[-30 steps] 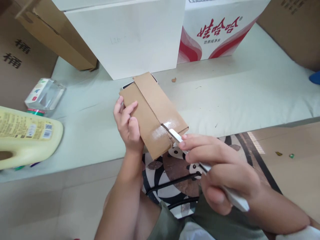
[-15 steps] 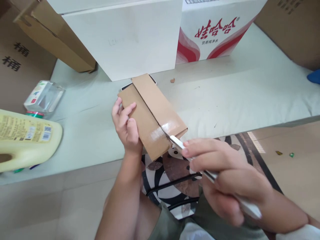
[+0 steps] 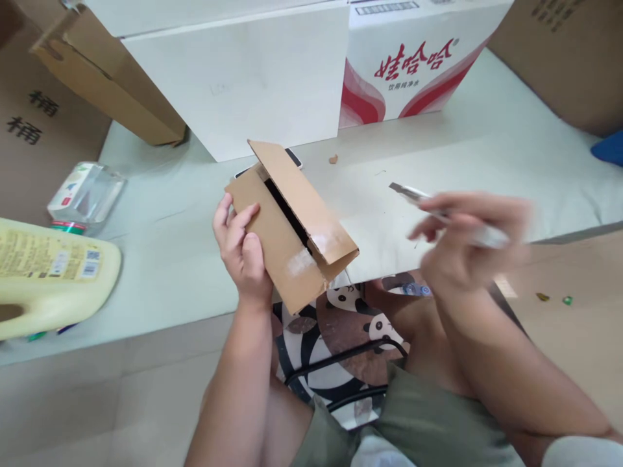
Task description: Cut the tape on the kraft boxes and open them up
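Note:
A small brown cardboard box lies tilted at the edge of the pale green cloth surface. One top flap stands partly lifted, leaving a dark gap along the seam, and clear tape shows cut near its front end. My left hand grips the box's left side, thumb on top. To the right of the box and apart from it, my right hand, smeared by motion, is closed around a white-handled utility knife with its blade out, pointing left. Behind the box a dark, white-edged flat object is mostly hidden.
White cartons and a red-and-white water carton stand at the back. A clear bottle and a yellow jug lie at left. A blue object is at far right. The cloth surface ends above a panda-patterned chair or stool.
My right hand has lifted the knife off the box's seam and moved up and right. The box's right flap has risen, opening a gap. My left hand stays on the box.

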### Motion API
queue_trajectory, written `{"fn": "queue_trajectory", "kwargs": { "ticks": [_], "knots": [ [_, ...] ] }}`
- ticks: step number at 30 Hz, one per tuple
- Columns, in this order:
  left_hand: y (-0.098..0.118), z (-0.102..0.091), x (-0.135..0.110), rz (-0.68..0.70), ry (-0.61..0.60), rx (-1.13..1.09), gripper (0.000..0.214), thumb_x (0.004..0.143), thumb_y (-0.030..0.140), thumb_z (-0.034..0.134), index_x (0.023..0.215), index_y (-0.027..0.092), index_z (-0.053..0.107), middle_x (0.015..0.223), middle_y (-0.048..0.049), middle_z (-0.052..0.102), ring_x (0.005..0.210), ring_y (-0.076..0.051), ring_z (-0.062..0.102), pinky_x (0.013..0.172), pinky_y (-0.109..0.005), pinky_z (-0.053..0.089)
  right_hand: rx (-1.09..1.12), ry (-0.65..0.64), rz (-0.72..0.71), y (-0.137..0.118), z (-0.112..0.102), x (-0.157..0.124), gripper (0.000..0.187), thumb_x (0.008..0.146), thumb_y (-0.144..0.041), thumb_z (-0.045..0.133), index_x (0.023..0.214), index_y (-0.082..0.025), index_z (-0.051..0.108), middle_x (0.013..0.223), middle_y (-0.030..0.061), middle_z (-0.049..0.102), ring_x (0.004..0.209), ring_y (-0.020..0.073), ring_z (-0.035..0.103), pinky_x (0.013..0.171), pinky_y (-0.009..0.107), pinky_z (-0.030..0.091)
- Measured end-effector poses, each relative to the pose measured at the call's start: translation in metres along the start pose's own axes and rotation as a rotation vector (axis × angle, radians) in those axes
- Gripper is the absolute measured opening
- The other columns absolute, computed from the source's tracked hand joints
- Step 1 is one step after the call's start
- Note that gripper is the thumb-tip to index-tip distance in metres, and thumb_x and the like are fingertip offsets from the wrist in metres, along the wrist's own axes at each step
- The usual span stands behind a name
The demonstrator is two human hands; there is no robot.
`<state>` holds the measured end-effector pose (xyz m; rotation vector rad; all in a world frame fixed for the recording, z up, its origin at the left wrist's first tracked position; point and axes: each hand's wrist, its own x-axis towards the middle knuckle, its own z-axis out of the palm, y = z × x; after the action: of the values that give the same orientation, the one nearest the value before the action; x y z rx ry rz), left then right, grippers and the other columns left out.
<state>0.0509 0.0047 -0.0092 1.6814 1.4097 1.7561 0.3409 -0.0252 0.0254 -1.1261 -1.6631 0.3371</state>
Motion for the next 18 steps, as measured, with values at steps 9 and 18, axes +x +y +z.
{"fn": "queue_trajectory", "kwargs": {
  "ticks": [9,18],
  "knots": [
    [-0.005,0.000,0.004,-0.042,0.065,-0.047,0.046,0.092,0.060,0.059,0.116,0.027,0.077,0.156,-0.0068,0.056,0.150,-0.032,0.049,0.129,-0.048,0.037,-0.547,-0.450,0.265,0.052,0.052,-0.002,0.032,0.094,-0.029,0.054,0.115,-0.014,0.074,0.148,0.0234,0.064,0.137,0.0438,0.060,0.115,0.066,0.046],
    [-0.020,-0.030,0.019,-0.551,0.159,-0.296,0.017,0.084,0.039,0.074,0.088,0.022,0.071,0.103,-0.0015,0.078,0.105,-0.023,0.072,0.081,-0.032,0.059,-0.296,-0.570,0.263,0.029,0.062,-0.009,0.045,0.101,-0.034,0.038,0.100,-0.024,0.082,0.149,0.0075,0.068,0.157,0.0402,0.041,0.127,0.073,0.028]
  ]
}}
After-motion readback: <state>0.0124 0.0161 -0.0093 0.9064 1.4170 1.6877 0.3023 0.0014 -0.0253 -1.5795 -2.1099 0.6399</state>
